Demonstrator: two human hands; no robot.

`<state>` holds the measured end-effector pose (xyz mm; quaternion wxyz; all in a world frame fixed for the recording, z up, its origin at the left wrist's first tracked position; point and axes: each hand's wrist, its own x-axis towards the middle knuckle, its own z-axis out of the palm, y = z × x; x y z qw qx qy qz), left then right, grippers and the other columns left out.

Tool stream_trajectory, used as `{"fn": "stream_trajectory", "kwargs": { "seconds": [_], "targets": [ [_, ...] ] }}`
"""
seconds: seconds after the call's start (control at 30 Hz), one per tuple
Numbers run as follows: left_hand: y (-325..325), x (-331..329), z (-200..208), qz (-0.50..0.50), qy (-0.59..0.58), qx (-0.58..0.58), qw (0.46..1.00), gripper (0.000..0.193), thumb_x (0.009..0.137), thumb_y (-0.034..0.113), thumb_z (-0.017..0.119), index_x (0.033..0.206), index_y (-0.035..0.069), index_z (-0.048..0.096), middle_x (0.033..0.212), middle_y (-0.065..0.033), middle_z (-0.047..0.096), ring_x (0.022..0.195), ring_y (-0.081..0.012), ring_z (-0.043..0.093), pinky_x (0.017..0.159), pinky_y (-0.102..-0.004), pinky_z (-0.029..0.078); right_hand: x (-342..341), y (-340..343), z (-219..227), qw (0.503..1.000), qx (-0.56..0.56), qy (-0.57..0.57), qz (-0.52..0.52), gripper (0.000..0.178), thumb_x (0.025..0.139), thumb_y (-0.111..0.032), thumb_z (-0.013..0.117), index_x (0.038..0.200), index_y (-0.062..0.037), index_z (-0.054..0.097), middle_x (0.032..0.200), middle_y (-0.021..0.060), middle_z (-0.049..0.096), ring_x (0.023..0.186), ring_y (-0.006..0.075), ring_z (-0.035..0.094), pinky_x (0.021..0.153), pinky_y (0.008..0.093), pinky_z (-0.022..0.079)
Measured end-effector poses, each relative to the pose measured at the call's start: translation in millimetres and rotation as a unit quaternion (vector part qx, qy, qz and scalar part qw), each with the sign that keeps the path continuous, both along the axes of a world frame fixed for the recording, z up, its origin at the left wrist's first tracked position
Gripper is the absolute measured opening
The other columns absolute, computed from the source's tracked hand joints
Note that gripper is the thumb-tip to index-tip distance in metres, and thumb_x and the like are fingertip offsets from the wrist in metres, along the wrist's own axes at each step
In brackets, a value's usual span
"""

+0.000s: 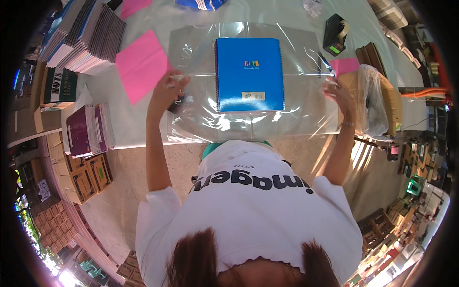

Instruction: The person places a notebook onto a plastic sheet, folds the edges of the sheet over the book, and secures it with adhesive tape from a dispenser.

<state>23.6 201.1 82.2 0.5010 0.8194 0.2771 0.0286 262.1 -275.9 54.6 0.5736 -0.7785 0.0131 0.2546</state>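
Lying on one clear plastic sheet (203, 122) over the tabletop (158, 19), one blue notebook (248, 71) is between the two hands. The left hand (173, 90) is half curled, the right hand (337, 92) bunched at the sheet's edge; whether either grips it, I cannot tell. Around them: three pink papers (143, 64), one black tape dispenser (333, 36), stacked spiral notebooks (91, 40).

I saw a blue spiral notebook (249, 75) lying on a clear plastic sheet (198, 112), the person's left hand (170, 91) at one side beside pink paper (142, 63), the right hand (340, 92) opposite, near a tape dispenser (333, 37).
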Motion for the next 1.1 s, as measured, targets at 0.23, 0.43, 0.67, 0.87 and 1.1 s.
{"fn": "stream_trajectory", "kwargs": {
  "seconds": [0.23,0.43,0.67,0.87,1.1],
  "targets": [
    [5,54,21,-0.094,0.004,-0.067,0.993,0.038,0.087,0.034,0.066,0.113,0.006,0.062,0.075,0.0023,0.052,0.068,-0.0065,0.055,0.06,-0.021,0.042,51,33,-3,0.984,0.041,0.041,0.166,0.058,0.083,-0.032,0.07,0.129,-0.0042,0.049,0.081,0.0029,0.061,0.069,0.0077,0.057,0.066,0.0229,0.051],
    [-24,59,17,-0.054,-0.038,0.112,0.992,0.029,0.091,0.032,0.058,0.102,0.005,0.062,0.071,-0.0015,0.054,0.063,-0.0086,0.053,0.059,-0.0245,0.043,25,84,50,0.971,0.015,-0.029,0.238,0.05,0.086,-0.03,0.067,0.127,-0.0045,0.052,0.074,0.0006,0.061,0.064,0.0052,0.056,0.058,0.021,0.047],
    [-44,75,39,-0.045,0.028,0.099,0.994,0.032,0.094,0.033,0.052,0.094,0.001,0.057,0.068,-0.0182,0.061,0.063,-0.0314,0.062,0.062,-0.0408,0.046,32,109,55,0.965,0.01,0.012,0.263,0.026,0.089,-0.03,0.064,0.09,-0.0043,0.064,0.076,0.0026,0.063,0.066,0.0068,0.059,0.06,0.0205,0.05],
    [-61,90,9,-0.093,-0.089,0.086,0.988,0.031,0.098,0.029,0.042,0.098,-0.001,0.051,0.075,-0.0209,0.057,0.066,-0.0385,0.057,0.063,-0.0428,0.044,7,156,41,0.963,0.066,0.028,0.258,0.025,0.092,-0.028,0.06,0.099,-0.0039,0.059,0.08,0.0022,0.061,0.065,0.0092,0.06,0.064,0.0216,0.051],
    [-114,117,-23,-0.1,-0.105,0.06,0.988,0.026,0.099,0.027,0.04,0.1,0.003,0.051,0.079,-0.0258,0.06,0.075,-0.0472,0.057,0.065,-0.053,0.045,-24,197,-10,0.976,0.107,0.053,0.185,0.018,0.096,-0.019,0.051,0.093,-0.0014,0.053,0.065,0.0008,0.052,0.05,0.0073,0.049,0.045,0.0214,0.041]
  ]
}}
